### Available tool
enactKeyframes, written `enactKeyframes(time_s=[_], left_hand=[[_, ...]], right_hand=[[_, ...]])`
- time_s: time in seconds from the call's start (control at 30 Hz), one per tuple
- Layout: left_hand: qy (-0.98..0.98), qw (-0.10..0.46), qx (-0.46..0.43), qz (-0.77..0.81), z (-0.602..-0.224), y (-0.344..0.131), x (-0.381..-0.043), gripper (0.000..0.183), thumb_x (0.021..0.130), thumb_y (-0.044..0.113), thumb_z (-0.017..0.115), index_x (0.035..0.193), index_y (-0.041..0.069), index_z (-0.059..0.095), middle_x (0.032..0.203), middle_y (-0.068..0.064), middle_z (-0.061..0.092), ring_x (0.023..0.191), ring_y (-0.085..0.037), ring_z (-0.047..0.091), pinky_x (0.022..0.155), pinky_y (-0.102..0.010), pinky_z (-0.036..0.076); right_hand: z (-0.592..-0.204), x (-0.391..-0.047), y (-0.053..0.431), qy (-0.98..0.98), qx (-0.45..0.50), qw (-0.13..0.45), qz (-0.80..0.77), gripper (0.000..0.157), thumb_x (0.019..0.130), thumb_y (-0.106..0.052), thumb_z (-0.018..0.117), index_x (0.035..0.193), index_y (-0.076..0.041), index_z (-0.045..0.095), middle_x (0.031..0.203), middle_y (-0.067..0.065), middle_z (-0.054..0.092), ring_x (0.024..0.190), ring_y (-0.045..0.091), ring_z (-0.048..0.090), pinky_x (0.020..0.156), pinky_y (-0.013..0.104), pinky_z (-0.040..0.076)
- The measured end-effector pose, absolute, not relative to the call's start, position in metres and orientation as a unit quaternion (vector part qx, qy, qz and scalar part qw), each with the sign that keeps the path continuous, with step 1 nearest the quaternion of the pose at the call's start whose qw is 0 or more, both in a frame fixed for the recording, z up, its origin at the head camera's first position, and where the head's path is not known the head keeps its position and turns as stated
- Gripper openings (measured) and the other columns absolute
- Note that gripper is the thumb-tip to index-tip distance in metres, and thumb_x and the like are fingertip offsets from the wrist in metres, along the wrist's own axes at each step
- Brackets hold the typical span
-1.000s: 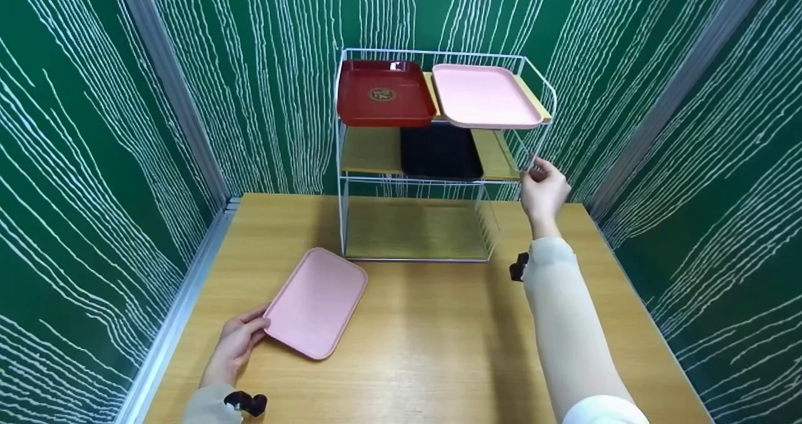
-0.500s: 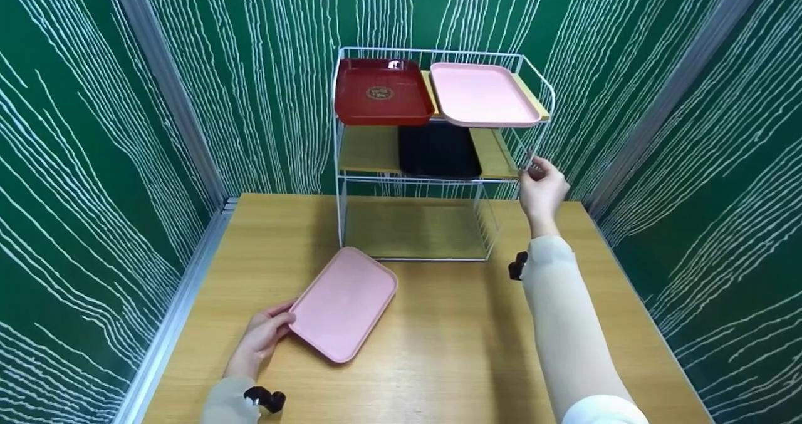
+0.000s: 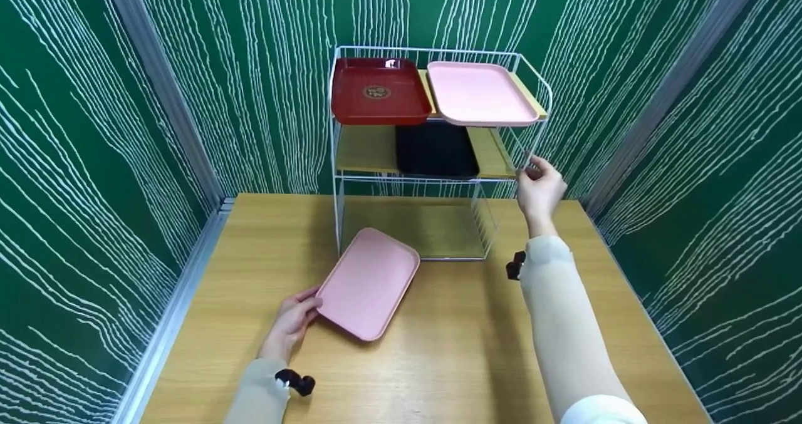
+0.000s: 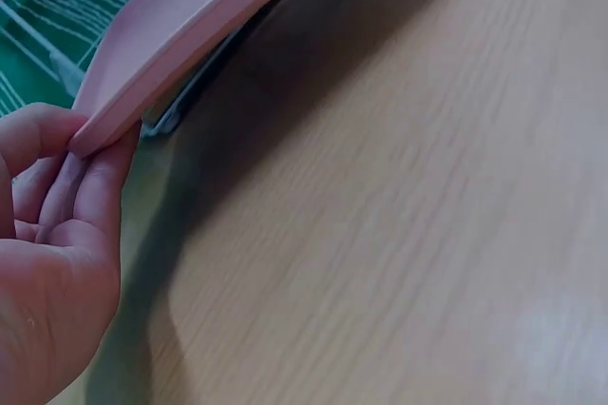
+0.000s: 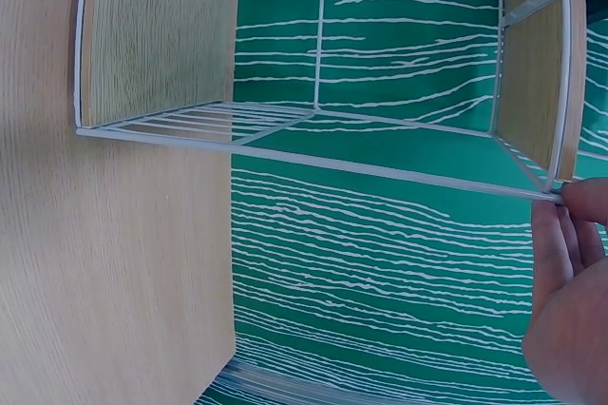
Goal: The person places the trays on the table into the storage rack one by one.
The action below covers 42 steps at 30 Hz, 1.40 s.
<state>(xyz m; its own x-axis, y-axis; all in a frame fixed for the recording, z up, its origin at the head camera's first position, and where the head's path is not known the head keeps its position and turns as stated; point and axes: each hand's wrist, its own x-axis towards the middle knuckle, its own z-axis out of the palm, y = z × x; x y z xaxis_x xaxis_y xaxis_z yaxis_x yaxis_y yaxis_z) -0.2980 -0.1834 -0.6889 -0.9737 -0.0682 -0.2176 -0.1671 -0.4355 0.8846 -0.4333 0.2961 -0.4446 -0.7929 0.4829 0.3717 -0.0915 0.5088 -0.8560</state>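
My left hand (image 3: 293, 320) pinches the near left corner of a pink tray (image 3: 369, 283), thumb on top and fingers beneath. In the left wrist view the pink tray (image 4: 190, 34) is tilted and raised over the table, casting a shadow there. Its far end overlaps the bottom shelf (image 3: 448, 227) of a white wire rack (image 3: 337, 214) in the head view. At the rack's right front post, level with the middle shelf, my right hand (image 3: 540, 189) grips the wire frame between thumb and fingers. The right wrist view shows this right hand (image 5: 570, 262) at the white frame (image 5: 399, 174).
On the rack's top shelf lie a dark red tray (image 3: 381, 101) with a gold emblem and a second pink tray (image 3: 482, 95). A black tray (image 3: 435, 151) lies on the middle shelf. Green walls (image 3: 276, 98) with white streaks enclose the wooden table (image 3: 438, 349).
My left hand has carried the pink tray rightward and forward, from the table's left side to the front of the rack's bottom shelf. The right hand keeps its hold on the post.
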Motion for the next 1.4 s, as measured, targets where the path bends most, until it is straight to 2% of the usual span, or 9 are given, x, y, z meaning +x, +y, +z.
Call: enactKeyframes(time_s=[0.2,0.3,0.4,0.5,0.67,0.93,1.13,1.4], left_hand=[[0.515,0.022,-0.112,0.85,-0.69,-0.157,-0.315,0.054,0.093,-0.019,0.058,0.146,-0.022,0.048,0.124,-0.023,0.072,0.102,-0.018,0.07,0.087,-0.028,0.06],[0.511,0.012,-0.125,0.85,-0.69,-0.141,-0.324,0.055,0.091,-0.019,0.058,0.145,-0.021,0.049,0.131,-0.029,0.069,0.106,-0.021,0.069,0.088,-0.029,0.06],[0.508,0.004,-0.14,0.85,-0.691,-0.121,-0.331,0.056,0.092,-0.018,0.057,0.147,-0.02,0.048,0.145,-0.036,0.057,0.12,-0.029,0.065,0.1,-0.035,0.057],[0.5,-0.003,-0.167,0.85,-0.691,-0.099,-0.336,0.057,0.092,-0.016,0.057,0.149,-0.017,0.049,0.153,-0.037,0.049,0.134,-0.036,0.056,0.112,-0.043,0.05],[0.475,-0.016,-0.205,0.856,-0.689,-0.064,-0.343,0.055,0.094,-0.015,0.059,0.149,-0.016,0.05,0.156,-0.037,0.045,0.144,-0.045,0.046,0.119,-0.049,0.042],[0.466,-0.03,-0.227,0.854,-0.679,-0.03,-0.352,0.052,0.094,-0.011,0.062,0.146,-0.013,0.055,0.155,-0.035,0.048,0.145,-0.048,0.046,0.12,-0.05,0.04],[0.467,-0.059,-0.24,0.849,-0.669,-0.016,-0.357,0.053,0.095,-0.009,0.063,0.148,-0.009,0.056,0.155,-0.034,0.048,0.143,-0.047,0.049,0.118,-0.049,0.044],[0.544,-0.053,-0.264,0.795,-0.663,-0.008,-0.367,0.042,0.103,0.01,0.069,0.145,0.004,0.066,0.147,-0.025,0.061,0.133,-0.042,0.061,0.11,-0.046,0.052]], right_hand=[[-0.444,-0.434,0.299,-0.821,-0.121,0.301,0.47,0.036,0.102,-0.013,0.068,0.137,-0.014,0.074,0.117,0.013,0.079,0.1,0.021,0.076,0.081,0.027,0.056],[-0.444,-0.433,0.301,-0.818,-0.122,0.298,0.477,0.035,0.102,-0.013,0.068,0.137,-0.014,0.074,0.118,0.013,0.079,0.101,0.021,0.075,0.081,0.026,0.057],[-0.444,-0.432,0.303,-0.815,-0.128,0.297,0.481,0.035,0.102,-0.013,0.069,0.137,-0.014,0.074,0.119,0.012,0.079,0.101,0.018,0.075,0.082,0.025,0.057],[-0.444,-0.431,0.306,-0.812,-0.133,0.298,0.485,0.035,0.102,-0.013,0.069,0.136,-0.015,0.075,0.118,0.01,0.079,0.099,0.016,0.074,0.08,0.024,0.056],[-0.445,-0.429,0.308,-0.809,-0.131,0.297,0.491,0.034,0.102,-0.013,0.069,0.135,-0.016,0.075,0.117,0.011,0.079,0.097,0.016,0.074,0.079,0.024,0.056],[-0.45,-0.429,0.305,-0.802,-0.122,0.296,0.504,0.036,0.102,-0.01,0.068,0.137,-0.015,0.074,0.117,0.013,0.079,0.099,0.02,0.073,0.08,0.028,0.057],[-0.447,-0.43,0.299,-0.809,-0.122,0.305,0.488,0.034,0.101,-0.012,0.07,0.135,-0.016,0.075,0.115,0.012,0.08,0.099,0.02,0.074,0.081,0.027,0.055],[-0.446,-0.431,0.295,-0.808,-0.111,0.293,0.5,0.033,0.103,-0.013,0.07,0.135,-0.015,0.075,0.117,0.011,0.079,0.101,0.018,0.074,0.082,0.027,0.056]])
